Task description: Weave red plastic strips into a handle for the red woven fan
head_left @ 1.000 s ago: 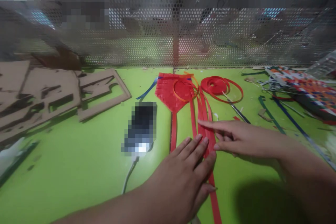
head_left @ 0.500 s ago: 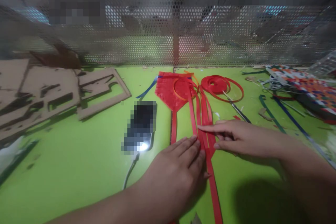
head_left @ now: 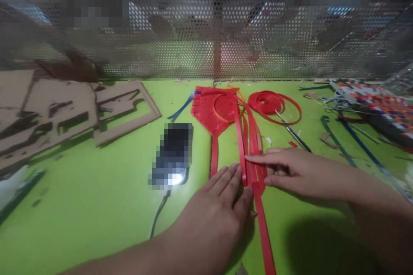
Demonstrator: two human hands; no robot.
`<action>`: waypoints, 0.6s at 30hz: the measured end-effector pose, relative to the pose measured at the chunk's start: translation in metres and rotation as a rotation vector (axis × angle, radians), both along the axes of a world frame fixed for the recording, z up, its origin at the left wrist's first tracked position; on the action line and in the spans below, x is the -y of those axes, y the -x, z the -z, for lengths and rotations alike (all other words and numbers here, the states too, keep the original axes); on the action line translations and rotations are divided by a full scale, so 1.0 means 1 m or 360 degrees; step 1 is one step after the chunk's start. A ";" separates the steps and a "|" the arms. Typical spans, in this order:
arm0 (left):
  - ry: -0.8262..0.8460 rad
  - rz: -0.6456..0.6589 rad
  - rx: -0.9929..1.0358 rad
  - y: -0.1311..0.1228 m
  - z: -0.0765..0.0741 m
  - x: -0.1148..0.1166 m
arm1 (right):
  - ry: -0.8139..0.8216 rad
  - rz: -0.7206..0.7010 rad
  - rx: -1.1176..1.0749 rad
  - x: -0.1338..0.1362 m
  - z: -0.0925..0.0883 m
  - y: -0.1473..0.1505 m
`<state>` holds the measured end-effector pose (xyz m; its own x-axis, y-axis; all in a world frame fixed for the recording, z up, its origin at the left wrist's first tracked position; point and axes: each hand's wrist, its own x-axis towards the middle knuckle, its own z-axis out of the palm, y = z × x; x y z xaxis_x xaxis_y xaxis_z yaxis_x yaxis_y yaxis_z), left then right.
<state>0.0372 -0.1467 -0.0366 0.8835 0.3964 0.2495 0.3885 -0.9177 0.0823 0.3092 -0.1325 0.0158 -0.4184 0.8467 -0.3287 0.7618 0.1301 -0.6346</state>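
A flat red woven plastic piece with a fringed edge lies on the green table, tapering down into a single strip. Several long red strips run from it toward me, and an orange strip loops over its top. My left hand lies flat, with its fingertips and side against the strips' left edge. My right hand comes in from the right, its index finger across the strips and its thumb below. The strips continue past both hands to a tail.
A red strip coil and a slim metal tool lie to the right. A cardboard cutout sits left, beside a blurred phone with a white cable. A woven multicoloured mat lies right. Perforated metal mesh stands behind.
My left hand has slid left and off the red strips, now resting along their edge. The strips have fanned apart slightly. My right hand has barely moved.
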 end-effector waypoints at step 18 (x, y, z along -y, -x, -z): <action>-0.0023 -0.0012 0.0061 -0.004 -0.005 -0.003 | 0.0092 0.0048 -0.0010 0.007 -0.005 0.001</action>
